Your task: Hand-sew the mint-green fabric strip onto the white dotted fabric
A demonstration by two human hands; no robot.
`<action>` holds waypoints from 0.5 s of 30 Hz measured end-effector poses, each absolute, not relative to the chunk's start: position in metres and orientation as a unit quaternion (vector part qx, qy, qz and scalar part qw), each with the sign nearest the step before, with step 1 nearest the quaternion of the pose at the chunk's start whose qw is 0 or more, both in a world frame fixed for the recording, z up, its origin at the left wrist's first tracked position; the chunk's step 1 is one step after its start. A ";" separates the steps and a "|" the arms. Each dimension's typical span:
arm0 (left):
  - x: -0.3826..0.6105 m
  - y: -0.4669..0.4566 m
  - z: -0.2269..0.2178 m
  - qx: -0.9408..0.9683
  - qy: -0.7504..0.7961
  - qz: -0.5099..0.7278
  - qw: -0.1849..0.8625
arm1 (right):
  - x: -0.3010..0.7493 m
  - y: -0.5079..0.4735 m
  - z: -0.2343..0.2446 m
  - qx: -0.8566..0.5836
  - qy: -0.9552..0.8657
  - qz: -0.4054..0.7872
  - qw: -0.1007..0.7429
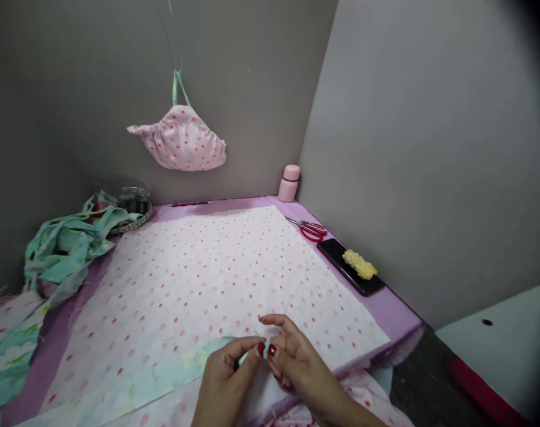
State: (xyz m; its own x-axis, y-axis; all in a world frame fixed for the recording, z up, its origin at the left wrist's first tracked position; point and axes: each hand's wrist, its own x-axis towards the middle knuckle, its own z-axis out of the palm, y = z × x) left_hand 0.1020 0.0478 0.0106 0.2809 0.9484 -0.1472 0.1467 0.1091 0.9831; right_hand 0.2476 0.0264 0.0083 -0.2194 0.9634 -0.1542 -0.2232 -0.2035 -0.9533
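Note:
My left hand [229, 373] pinches the end of a pale green patterned fabric strip [181, 365] between thumb and index finger. Close against it, my right hand [296, 362] has its thumb on the same bit of strip, while one finger curves away above. A thin, needle-like line sticks up by the fingertips, too fine to make out surely. From my left hand the strip runs leftward over a large white cloth with red and pink dots [216, 267]. That cloth lies flat on a purple-covered table [398, 317].
Red-handled scissors [312, 231], a black phone [336, 255] with a yellow scrunched piece [360, 264] on it, and a pink bottle [289, 184] line the right side. Green strips [69, 243] heap beside a basket [139, 222] at left. A dotted gathered fabric piece [185, 139] hangs at the wall.

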 end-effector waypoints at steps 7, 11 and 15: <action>0.099 0.047 0.003 0.546 0.476 0.387 0.571 | 0.247 0.030 0.014 -0.449 -0.436 0.633 0.456; 0.097 0.050 0.002 0.546 0.447 0.386 0.595 | 0.239 0.034 0.015 -0.453 -0.434 0.634 0.452; 0.092 0.052 0.003 0.521 0.458 0.389 0.607 | 0.266 0.045 0.030 -0.438 -0.516 0.640 0.363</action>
